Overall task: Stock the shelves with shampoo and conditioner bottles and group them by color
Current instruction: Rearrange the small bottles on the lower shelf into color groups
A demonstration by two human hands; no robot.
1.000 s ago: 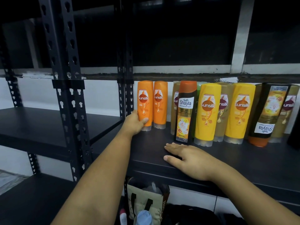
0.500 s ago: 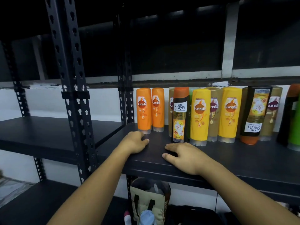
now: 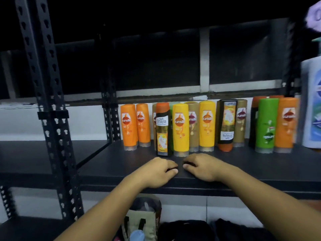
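A row of bottles stands on the black shelf (image 3: 260, 164). Two orange bottles (image 3: 128, 126) are at the left. Then come a dark Shayla bottle (image 3: 162, 129), two yellow bottles (image 3: 180, 129) and several brown ones (image 3: 193, 126) behind. Another dark Shayla bottle (image 3: 226, 124) stands cap down. A green bottle (image 3: 265, 124) and an orange bottle (image 3: 286, 124) are at the right. My left hand (image 3: 156, 171) and my right hand (image 3: 205, 166) rest side by side on the shelf front, fingers loosely curled, holding nothing.
A large white and blue bottle (image 3: 312, 101) stands at the far right edge. A black slotted upright (image 3: 50, 110) rises at the left, beside a bare neighbouring shelf (image 3: 34, 150). Below the shelf sit a beige bag (image 3: 142, 220) with bottles and dark bags (image 3: 187, 230).
My left hand let go of the leftmost orange bottle and came down to the shelf beside my right hand. The view shifted right, showing the green and orange bottles.
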